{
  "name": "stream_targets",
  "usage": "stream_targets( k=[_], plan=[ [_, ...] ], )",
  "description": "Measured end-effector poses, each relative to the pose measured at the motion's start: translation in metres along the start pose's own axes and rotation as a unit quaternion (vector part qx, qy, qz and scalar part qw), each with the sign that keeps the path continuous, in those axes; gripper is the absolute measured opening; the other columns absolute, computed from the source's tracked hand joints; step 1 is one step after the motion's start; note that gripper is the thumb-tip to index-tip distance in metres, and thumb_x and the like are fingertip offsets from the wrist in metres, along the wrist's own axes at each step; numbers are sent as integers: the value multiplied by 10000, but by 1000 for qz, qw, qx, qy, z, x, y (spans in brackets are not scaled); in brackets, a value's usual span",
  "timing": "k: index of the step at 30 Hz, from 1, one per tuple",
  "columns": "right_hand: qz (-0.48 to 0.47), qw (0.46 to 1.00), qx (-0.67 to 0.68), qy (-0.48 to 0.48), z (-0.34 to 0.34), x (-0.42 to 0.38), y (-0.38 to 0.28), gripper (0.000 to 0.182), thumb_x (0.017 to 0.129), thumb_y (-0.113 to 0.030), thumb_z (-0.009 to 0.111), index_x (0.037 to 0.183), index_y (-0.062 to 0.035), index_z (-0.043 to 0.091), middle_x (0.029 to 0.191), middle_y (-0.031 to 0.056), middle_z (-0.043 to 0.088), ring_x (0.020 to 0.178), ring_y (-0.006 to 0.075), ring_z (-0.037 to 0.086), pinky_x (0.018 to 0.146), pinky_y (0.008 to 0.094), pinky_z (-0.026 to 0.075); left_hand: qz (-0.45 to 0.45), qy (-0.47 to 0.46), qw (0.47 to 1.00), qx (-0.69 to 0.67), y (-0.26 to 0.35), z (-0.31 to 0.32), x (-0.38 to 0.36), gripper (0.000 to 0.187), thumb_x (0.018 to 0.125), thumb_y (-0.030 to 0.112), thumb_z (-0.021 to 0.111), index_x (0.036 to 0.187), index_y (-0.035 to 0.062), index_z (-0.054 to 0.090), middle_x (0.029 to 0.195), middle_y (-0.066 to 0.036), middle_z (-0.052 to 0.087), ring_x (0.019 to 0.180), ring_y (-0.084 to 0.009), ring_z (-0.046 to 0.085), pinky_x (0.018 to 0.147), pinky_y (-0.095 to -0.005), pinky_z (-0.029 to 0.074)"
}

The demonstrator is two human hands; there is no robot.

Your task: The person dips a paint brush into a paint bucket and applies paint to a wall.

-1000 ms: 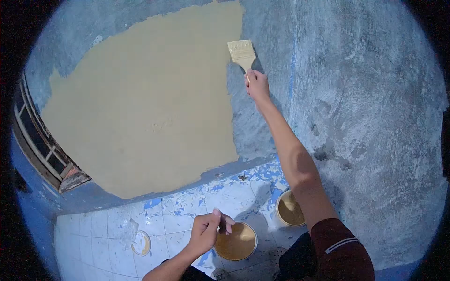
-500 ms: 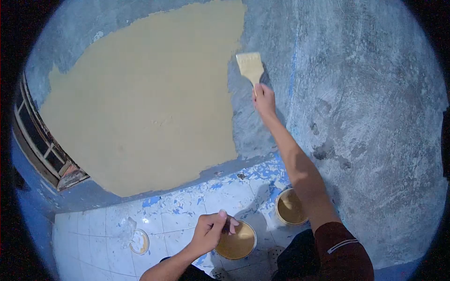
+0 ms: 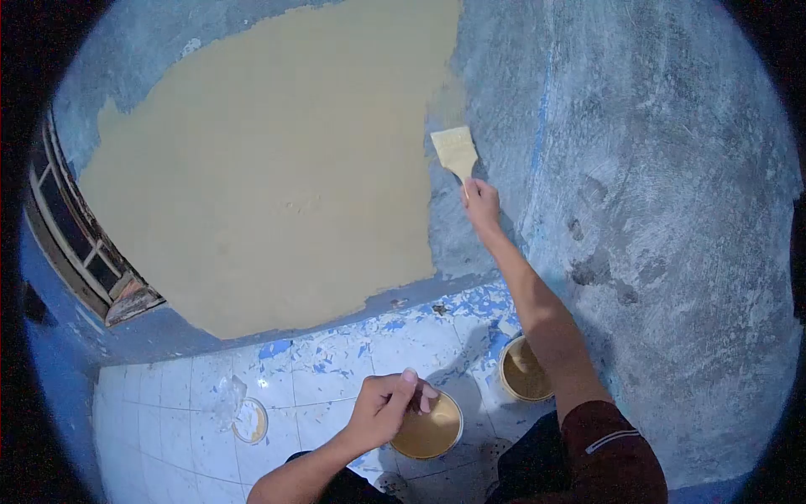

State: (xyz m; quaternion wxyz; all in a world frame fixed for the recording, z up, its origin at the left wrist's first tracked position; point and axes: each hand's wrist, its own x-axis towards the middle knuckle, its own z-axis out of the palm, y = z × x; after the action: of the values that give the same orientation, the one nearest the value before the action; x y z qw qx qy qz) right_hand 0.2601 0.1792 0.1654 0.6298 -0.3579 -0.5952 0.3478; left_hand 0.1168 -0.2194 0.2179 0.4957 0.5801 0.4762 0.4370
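Note:
My right hand grips the handle of a wide flat paintbrush, its bristles coated in cream-yellow paint. The brush head is against the wall at the right edge of a large cream painted patch. A fresh thin streak of paint shows just above the bristles. Over the floor, my left hand is loosely curled, thumb up and apart from the fingers, with nothing visible in it. It overlaps the rim of a bucket of tan paint in this view.
Another bucket with tan contents stands near the wall, partly behind my right forearm. Blue and white paint flakes litter the tiled floor. A round lid lies beside clear plastic. The barred window is at left; bare grey-blue wall extends right.
My right hand has brought the paintbrush down along the patch's right edge, leaving a streak of cream paint above it. My left hand keeps its pose by the bucket. The view has shifted slightly.

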Motion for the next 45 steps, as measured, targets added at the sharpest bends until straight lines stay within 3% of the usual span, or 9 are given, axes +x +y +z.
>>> stream_targets(
  k=[11, 16, 18, 21, 26, 28, 32, 36, 45],
  plan=[
    [-80, 996, -6, 46, 17, 55, -96, 360, 912, -263, 516, 707, 28, 569, 575, 64, 541, 544, 151, 502, 537, 347, 401, 6, 1, 1000, 12, 0, -5, -2, 514, 1033, 321, 355, 872, -63, 658, 719, -69, 631, 668, -122, 579, 651, -278, 489],
    [-71, 994, -59, 60, 29, 22, -57, 340, 932, -255, 507, 694, -20, 570, 571, 4, 499, 518, 96, 442, 483, 286, 358, 9, 3, 1000, 4, 1, -4, -3, 509, 1032, 317, 359, 869, -61, 658, 720, -69, 632, 670, -121, 581, 645, -279, 493],
    [-19, 996, -70, 48, 27, -4, -27, 352, 899, -264, 519, 741, 43, 587, 611, 140, 563, 582, 219, 534, 579, 383, 413, 17, -5, 1000, 12, 1, -4, -4, 496, 1032, 310, 363, 878, -58, 658, 717, -67, 633, 669, -120, 582, 640, -278, 494],
    [43, 992, -94, 72, 24, -36, 1, 353, 906, -255, 514, 728, 44, 572, 615, 145, 549, 597, 213, 526, 588, 381, 410, 19, -6, 1000, 13, 1, -3, -5, 481, 1032, 294, 364, 884, -56, 659, 712, -67, 633, 665, -123, 584, 642, -275, 494],
    [-67, 992, -51, 91, 16, -3, -33, 354, 911, -247, 515, 725, 51, 558, 607, 152, 527, 582, 198, 502, 578, 369, 398, 22, -13, 1000, 18, 0, -6, -9, 469, 1033, 274, 361, 885, -53, 662, 703, -74, 632, 656, -132, 586, 642, -279, 497],
    [-123, 987, -30, 94, 23, 25, -56, 398, 960, -265, 502, 634, -36, 507, 548, -28, 450, 506, 63, 397, 465, 268, 312, 29, -12, 999, 20, 0, -7, -10, 467, 1033, 270, 359, 885, -53, 662, 700, -77, 631, 655, -134, 586, 642, -280, 498],
    [-86, 993, 1, 78, 33, 42, -67, 386, 953, -255, 507, 642, -26, 518, 546, -12, 456, 503, 80, 406, 467, 284, 326, 28, -2, 999, 17, -5, -8, -7, 468, 1033, 274, 361, 888, -53, 663, 696, -79, 631, 651, -136, 587, 635, -282, 498],
    [-49, 990, -89, 95, 35, -2, -24, 357, 892, -262, 516, 718, 50, 529, 604, 202, 506, 550, 275, 466, 565, 411, 382, 21, -2, 1000, 12, -1, -7, -7, 470, 1031, 286, 370, 883, -51, 663, 696, -78, 633, 648, -130, 585, 630, -279, 495],
    [-46, 987, -83, 130, 25, -56, -9, 372, 933, -236, 506, 687, 41, 528, 554, 46, 476, 539, 118, 428, 514, 335, 367, 35, -20, 999, 33, -1, -5, -12, 454, 1030, 273, 371, 873, -39, 661, 683, -63, 633, 641, -120, 585, 626, -268, 488]
  ],
)
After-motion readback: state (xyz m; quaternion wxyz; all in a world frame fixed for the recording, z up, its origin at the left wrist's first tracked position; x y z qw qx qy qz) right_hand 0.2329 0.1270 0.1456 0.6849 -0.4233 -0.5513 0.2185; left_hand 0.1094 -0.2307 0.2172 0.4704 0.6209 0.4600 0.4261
